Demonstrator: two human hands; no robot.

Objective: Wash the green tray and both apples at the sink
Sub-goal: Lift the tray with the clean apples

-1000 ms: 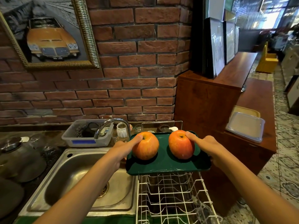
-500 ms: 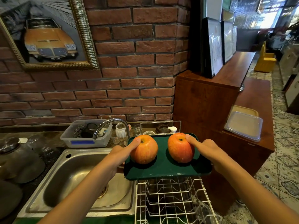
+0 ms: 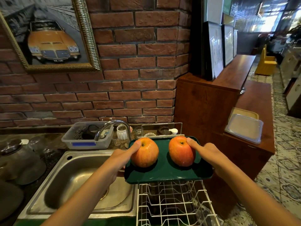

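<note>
I hold the green tray (image 3: 167,172) level in the lower middle of the frame, above the white dish rack (image 3: 172,204), its long axis running left to right between my hands. My left hand (image 3: 118,158) grips its left edge with the thumb pinning the left apple (image 3: 145,153), and my right hand (image 3: 210,152) does the same for the right apple (image 3: 181,151) — both hands closed on tray and fruit. The sink (image 3: 78,180) lies lower left, nearer my left hand — so I judge the tray must swing left.
</note>
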